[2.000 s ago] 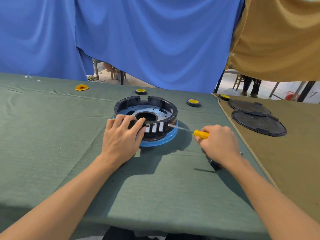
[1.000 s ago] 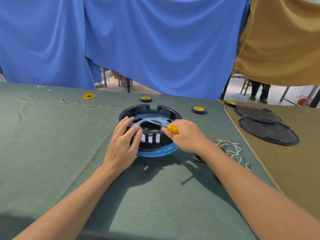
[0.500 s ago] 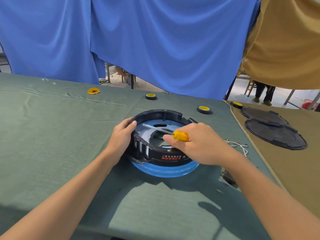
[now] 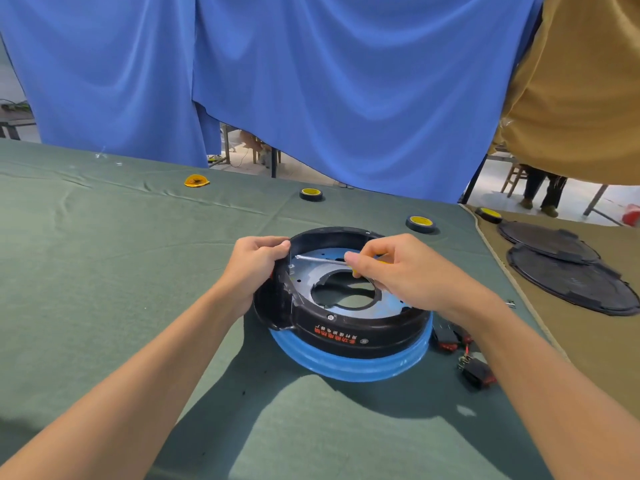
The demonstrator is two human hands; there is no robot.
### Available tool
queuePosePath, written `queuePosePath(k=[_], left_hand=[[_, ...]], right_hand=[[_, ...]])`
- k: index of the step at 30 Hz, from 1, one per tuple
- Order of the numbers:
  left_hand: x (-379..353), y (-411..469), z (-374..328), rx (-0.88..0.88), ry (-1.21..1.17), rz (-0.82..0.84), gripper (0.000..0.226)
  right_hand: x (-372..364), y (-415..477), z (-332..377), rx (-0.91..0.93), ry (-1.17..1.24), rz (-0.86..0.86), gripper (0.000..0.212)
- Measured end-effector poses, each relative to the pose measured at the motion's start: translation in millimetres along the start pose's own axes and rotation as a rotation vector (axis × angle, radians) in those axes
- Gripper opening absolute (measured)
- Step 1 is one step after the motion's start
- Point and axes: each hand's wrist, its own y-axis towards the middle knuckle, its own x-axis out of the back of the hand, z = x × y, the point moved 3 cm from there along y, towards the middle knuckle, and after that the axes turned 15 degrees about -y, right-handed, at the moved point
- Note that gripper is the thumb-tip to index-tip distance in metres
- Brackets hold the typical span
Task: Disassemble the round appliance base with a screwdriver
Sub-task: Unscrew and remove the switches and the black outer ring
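Left hand (image 4: 254, 268) grips the wall of the black, blue-rimmed round base (image 4: 363, 336); right hand (image 4: 401, 271) pinches the screwdriver (image 4: 320, 259).

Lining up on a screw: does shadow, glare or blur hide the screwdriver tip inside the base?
Head view: the base interior is mostly lit; the arms' hard shadows fall on the green cloth nearer the camera. The screwdriver shaft glints without hiding it; its tip beside the left hand looks slightly soft, any screw too small to tell.

Glossy black plastic base (image 4: 360, 336); matt green cloth (image 4: 104, 265)
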Motion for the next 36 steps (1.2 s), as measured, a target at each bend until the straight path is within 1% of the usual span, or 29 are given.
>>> queuePosePath(k=[4, 7, 10, 16, 21, 25, 30, 36], left_hand=[[-6, 3, 0, 0.053, 0.041, 0.112, 0.023], [-12, 3, 0, 0.046, 0.081, 0.166, 0.025], [-16, 2, 2, -0.007, 0.116, 0.183, 0.027], [-14, 3, 5, -0.062, 0.102, 0.161, 0.026], [-13, 2, 4, -0.07, 0.085, 0.191, 0.032], [-13, 0, 3, -0.065, 0.068, 0.197, 0.031], [-14, 0, 2, -0.062, 0.079, 0.193, 0.029], [-15, -1, 1, -0.055, 0.1, 0.18, 0.029]], right_hand=[[-2, 12, -3, 0.016, -0.191, 0.007, 0.035], [-6, 17, -6, 0.033, -0.22, 0.045, 0.026], [-11, 21, -9, 0.079, -0.237, 0.043, 0.016], [-21, 28, -14, 0.091, -0.172, 0.049, 0.014], [-21, 28, -19, 0.111, -0.109, 0.05, 0.015], [-21, 26, -23, 0.094, 0.012, 0.024, 0.015], [-23, 30, -21, 0.092, -0.007, 0.017, 0.015], [-25, 33, -20, 0.108, 0.071, 0.061, 0.014]])
